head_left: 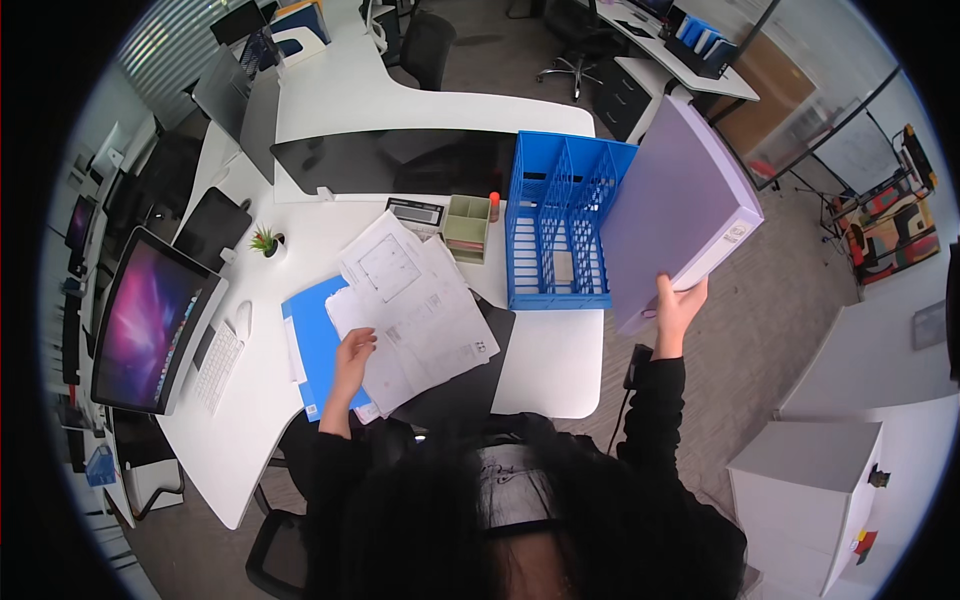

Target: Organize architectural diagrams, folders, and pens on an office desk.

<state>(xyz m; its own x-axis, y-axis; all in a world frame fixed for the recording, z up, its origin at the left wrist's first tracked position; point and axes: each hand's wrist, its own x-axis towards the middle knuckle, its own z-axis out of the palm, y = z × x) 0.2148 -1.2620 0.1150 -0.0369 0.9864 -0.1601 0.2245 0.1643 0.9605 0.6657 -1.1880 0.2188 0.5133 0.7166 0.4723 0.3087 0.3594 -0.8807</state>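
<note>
My right hand (pixel 679 315) grips the lower spine edge of a large lilac ring binder (pixel 667 202). The binder is held upright off the right side of the desk, just right of a blue plastic file rack (pixel 525 225) with three compartments. Whether binder and rack touch, I cannot tell. My left hand (pixel 354 367) hovers over or rests on the left edge of a loose stack of printed drawing sheets (pixel 420 322), fingers slightly curled and nothing visible in them. Beneath the sheets lie a blue folder (pixel 311 307) and a black desk mat (pixel 487 352).
On the white desk (pixel 555 367) stand a green organizer (pixel 465 229), a calculator (pixel 415 212), a glue stick (pixel 494 206) and a potted plant (pixel 271 244). A monitor (pixel 154 322), keyboard (pixel 220 360) and mouse (pixel 244 320) sit left. A dark divider (pixel 405 161) runs behind.
</note>
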